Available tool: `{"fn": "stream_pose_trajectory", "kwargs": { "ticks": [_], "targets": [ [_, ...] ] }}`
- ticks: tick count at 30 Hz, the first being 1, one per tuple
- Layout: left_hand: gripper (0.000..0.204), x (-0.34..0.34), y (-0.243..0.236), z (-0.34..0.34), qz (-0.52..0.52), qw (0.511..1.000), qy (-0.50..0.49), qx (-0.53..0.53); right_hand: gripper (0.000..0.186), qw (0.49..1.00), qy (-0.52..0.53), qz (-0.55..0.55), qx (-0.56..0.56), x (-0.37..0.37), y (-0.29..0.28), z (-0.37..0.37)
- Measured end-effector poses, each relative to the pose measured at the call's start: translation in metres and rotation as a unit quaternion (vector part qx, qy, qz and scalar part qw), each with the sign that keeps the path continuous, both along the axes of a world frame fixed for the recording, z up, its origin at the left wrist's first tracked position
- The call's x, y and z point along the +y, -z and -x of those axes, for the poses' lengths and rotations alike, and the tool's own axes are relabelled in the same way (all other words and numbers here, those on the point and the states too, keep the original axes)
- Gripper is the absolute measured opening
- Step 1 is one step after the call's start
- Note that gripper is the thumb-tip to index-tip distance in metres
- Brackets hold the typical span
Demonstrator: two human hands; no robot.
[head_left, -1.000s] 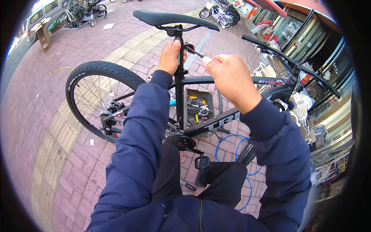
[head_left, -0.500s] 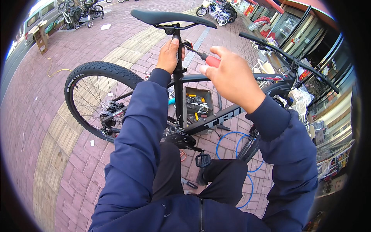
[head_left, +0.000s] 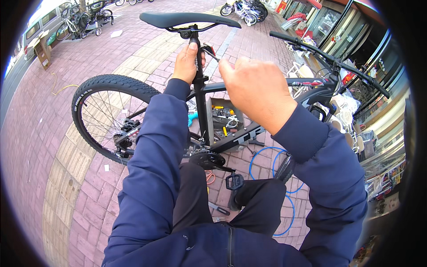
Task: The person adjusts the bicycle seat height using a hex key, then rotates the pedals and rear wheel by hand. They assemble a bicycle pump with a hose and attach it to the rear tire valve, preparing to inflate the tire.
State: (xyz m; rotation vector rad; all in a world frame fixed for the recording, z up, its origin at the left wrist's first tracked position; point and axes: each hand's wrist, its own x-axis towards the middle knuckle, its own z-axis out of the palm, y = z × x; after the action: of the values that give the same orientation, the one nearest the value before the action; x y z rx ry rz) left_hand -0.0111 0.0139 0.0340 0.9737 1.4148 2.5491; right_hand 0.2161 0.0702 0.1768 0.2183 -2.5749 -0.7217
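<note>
A black mountain bike stands before me, its saddle [head_left: 189,20] at the top of the seat post [head_left: 194,38]. My left hand [head_left: 184,62] wraps round the post below the saddle, thumb up along it and fingertips showing past its far side. Just right of the post sits a small red reflector [head_left: 207,48]. My right hand [head_left: 255,84] is closed round a screwdriver [head_left: 213,56]; its thin shaft slants up-left to the reflector, while the palm hides the handle. Whether the tip sits in a screw is too small to tell.
Behind the frame is a grey toolbox [head_left: 226,118] with several tools. A blue cable [head_left: 291,213] loops over the paving near my foot by the pedal [head_left: 234,181]. The rear wheel [head_left: 113,118] stands left, the handlebar [head_left: 329,58] right. A cardboard box [head_left: 42,51] is far left.
My right hand has turned and closed from a loose, spread-finger hold on the red screwdriver handle to a full grip that covers it. The bike appears slightly further left in view.
</note>
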Motion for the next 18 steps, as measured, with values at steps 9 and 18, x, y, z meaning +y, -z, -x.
{"fn": "stream_pose_trajectory", "kwargs": {
  "ticks": [9,18],
  "targets": [
    [0.052,-0.001,0.000,0.003,-0.009,1.000,0.026,0.001,0.022,0.927,-0.075,0.364,0.040,0.001,-0.005,0.009],
    [0.046,0.001,-0.002,0.003,-0.018,1.000,0.015,-0.005,0.023,0.940,-0.015,0.337,0.051,0.007,0.001,0.013]
  ]
}}
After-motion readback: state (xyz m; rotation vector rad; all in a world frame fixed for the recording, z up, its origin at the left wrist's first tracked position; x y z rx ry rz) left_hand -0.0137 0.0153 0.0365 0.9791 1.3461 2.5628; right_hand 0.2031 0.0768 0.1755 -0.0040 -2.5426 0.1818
